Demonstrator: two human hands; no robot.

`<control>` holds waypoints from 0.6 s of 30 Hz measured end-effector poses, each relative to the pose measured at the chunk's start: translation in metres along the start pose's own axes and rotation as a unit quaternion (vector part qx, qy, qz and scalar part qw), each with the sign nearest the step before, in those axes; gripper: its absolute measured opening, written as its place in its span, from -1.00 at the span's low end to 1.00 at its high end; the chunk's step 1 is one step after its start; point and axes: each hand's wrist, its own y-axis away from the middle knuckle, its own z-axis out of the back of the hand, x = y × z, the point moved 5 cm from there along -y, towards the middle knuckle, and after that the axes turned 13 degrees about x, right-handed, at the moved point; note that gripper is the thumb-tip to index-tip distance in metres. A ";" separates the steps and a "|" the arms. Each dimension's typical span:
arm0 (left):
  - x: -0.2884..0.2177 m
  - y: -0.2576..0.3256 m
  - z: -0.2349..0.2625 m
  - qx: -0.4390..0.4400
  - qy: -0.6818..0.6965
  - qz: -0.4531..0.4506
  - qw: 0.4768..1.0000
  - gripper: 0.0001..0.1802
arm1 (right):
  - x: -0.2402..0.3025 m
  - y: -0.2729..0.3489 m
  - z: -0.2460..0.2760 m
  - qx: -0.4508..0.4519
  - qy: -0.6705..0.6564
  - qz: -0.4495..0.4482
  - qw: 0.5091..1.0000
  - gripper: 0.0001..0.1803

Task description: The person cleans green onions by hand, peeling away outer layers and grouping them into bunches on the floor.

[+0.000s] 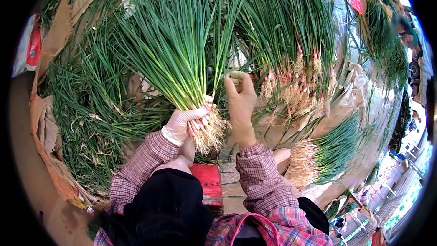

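Note:
My left hand (184, 123), in a pale thin glove, is closed around a thick bunch of spring onions (182, 59) just above their pinkish bulbs. The long green leaves fan upward and away from me, and the stringy roots (209, 134) hang below the fist. Just right of the bunch is my right hand (241, 102), also gloved. Its fingers curl toward the thumb in a pinch beside a few stalks at the bunch's edge. Whatever lies between those fingertips is too small to make out.
Loose spring onion leaves (91, 95) lie heaped at the left. A row of spring onions with roots (291, 82) lies at the far right, and a trimmed bundle (325, 152) at the near right. Before me is a red packet (207, 182). Brown sacking (50, 155) edges the heap.

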 end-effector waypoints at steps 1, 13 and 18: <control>0.001 0.000 0.000 -0.005 -0.002 0.004 1.000 -0.56 | 0.009 -0.006 -0.003 0.012 0.080 0.018 0.997 -0.77; 0.008 0.003 0.018 -0.022 -0.047 0.079 0.996 -0.63 | -0.014 0.007 -0.039 0.092 -0.358 -0.192 0.909 -0.93; -0.010 0.007 0.004 0.052 0.006 -0.023 0.998 -0.47 | -0.011 -0.015 -0.022 0.138 -0.282 -0.200 0.928 -0.84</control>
